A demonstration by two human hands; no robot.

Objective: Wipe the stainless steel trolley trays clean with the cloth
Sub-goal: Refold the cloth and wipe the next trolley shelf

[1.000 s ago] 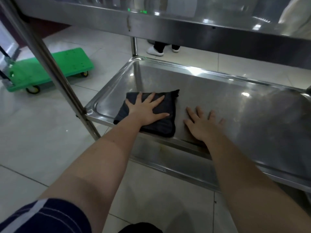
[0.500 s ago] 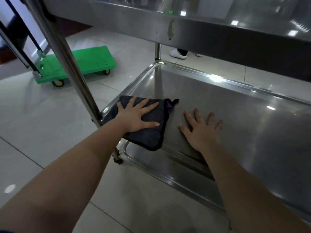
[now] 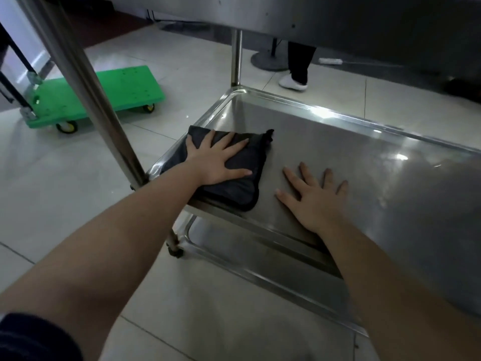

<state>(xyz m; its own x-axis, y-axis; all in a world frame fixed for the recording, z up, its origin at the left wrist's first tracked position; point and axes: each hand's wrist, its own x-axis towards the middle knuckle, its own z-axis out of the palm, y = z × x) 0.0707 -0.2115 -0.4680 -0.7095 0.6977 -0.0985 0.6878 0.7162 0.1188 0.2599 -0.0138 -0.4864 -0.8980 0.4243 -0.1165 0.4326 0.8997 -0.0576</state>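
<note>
Pressing flat, the left grip (image 3: pixel 216 162) could shove the cloth (image 3: pixel 242 190) off the tray (image 3: pixel 338 118) corner; right grip (image 3: pixel 312 201) equally unclenched.

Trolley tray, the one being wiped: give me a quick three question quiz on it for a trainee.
1. True or false: the left hand presses flat on the dark cloth.
2. The right hand rests on: A) the cloth, B) the bare steel tray, C) the upright post.
3. Fill in: the green platform cart stands to the person's ___.
Key: 1 true; 2 B; 3 left.
</note>
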